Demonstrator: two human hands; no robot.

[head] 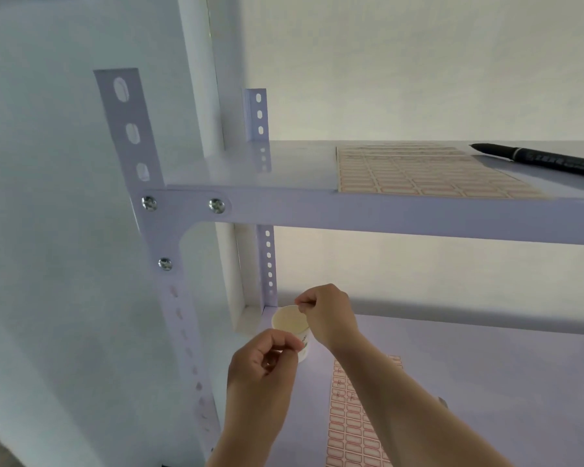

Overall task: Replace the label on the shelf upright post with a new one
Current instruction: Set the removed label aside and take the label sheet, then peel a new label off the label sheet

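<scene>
The front upright post (186, 335) of the white shelf runs down the left, with slotted holes; I see no label on it. My right hand (327, 315) hovers over a paper cup (289, 321) on the lower shelf, thumb and forefinger pinched above its rim. Whether a small scrap sits between them is too small to tell. My left hand (263, 362) is just in front of the cup, fingers curled, thumb tip beside the cup wall. A sheet of red-bordered labels (351, 426) lies on the lower shelf under my right forearm.
A second label sheet (418, 173) lies on the upper shelf (385, 217), with a black marker pen (536, 156) beside it at the right. The rear post (267, 261) stands behind the cup. White walls close in at the left and back.
</scene>
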